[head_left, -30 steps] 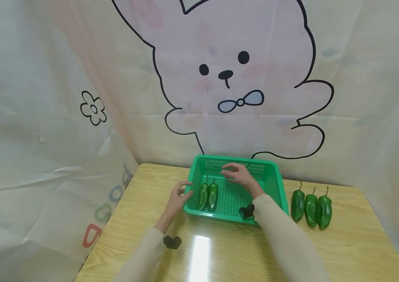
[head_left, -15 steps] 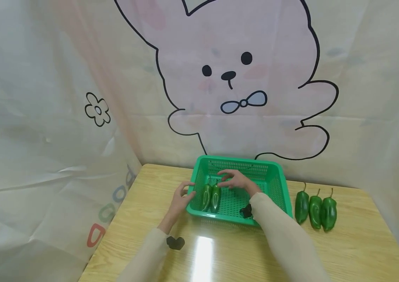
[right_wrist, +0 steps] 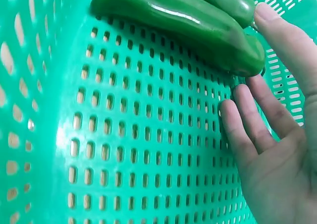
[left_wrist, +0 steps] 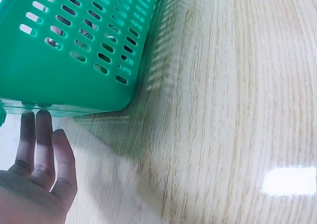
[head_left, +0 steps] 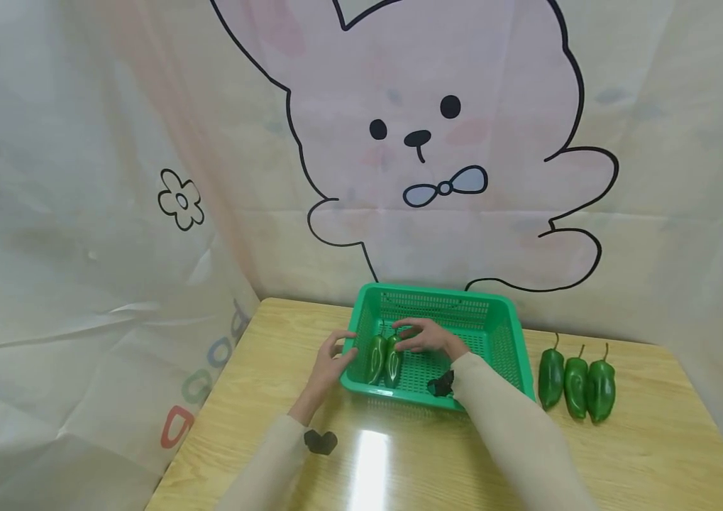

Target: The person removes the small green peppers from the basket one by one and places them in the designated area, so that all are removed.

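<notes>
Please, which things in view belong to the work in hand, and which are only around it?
Seem to belong to the work:
green basket, left hand at its left side
two peppers inside, right hand near the stem ends
three peppers outside, probably

Only around:
table
printed cloth behind

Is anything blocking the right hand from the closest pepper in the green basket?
Nothing I can see. The right hand is inside the green basket, its fingers right by the stem end of the nearest pepper. The other pepper in there lies on that one's far side, so not in between.
</notes>
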A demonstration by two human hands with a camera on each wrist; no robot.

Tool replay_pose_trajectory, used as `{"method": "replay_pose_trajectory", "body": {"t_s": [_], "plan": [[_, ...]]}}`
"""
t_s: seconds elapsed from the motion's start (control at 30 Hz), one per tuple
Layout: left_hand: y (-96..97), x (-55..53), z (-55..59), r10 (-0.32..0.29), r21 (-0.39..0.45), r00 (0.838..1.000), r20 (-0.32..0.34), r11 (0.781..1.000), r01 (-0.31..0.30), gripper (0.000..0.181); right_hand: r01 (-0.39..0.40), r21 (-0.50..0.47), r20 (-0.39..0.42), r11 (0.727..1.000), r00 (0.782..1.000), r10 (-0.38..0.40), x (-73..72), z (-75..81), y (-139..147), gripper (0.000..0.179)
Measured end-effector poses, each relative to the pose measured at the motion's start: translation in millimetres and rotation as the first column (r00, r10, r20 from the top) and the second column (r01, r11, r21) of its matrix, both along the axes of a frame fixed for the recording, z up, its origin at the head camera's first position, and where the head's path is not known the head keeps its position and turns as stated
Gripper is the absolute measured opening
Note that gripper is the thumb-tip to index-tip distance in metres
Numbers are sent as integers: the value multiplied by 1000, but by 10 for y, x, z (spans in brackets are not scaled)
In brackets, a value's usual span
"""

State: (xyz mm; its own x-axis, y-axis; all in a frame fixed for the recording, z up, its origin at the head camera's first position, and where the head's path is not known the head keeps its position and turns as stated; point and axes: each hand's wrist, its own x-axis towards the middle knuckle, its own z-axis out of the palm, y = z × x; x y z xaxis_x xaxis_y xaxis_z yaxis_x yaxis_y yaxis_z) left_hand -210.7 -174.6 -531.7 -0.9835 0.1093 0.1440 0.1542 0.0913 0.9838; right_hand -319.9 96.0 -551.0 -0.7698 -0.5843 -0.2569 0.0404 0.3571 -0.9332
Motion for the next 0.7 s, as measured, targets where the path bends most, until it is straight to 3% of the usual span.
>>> {"method": "replay_pose_trajectory", "body": {"t_s": [0.4, 0.6, 0.7], "plan": [[-6, -18, -11, -17, 41, 999, 39, 999, 16, 33, -4, 28, 25, 1000, 1000, 4, 41, 6, -91, 58], [4, -23, -25, -19, 38, 1000, 18, 999, 18, 33, 17, 6, 35, 1000, 999, -17, 51, -5, -104, 56], [1, -26, -42, -8, 34, 1000, 12, 999, 8, 32, 28, 20, -4, 999, 1000, -28, 41, 3, -116, 52]]}}
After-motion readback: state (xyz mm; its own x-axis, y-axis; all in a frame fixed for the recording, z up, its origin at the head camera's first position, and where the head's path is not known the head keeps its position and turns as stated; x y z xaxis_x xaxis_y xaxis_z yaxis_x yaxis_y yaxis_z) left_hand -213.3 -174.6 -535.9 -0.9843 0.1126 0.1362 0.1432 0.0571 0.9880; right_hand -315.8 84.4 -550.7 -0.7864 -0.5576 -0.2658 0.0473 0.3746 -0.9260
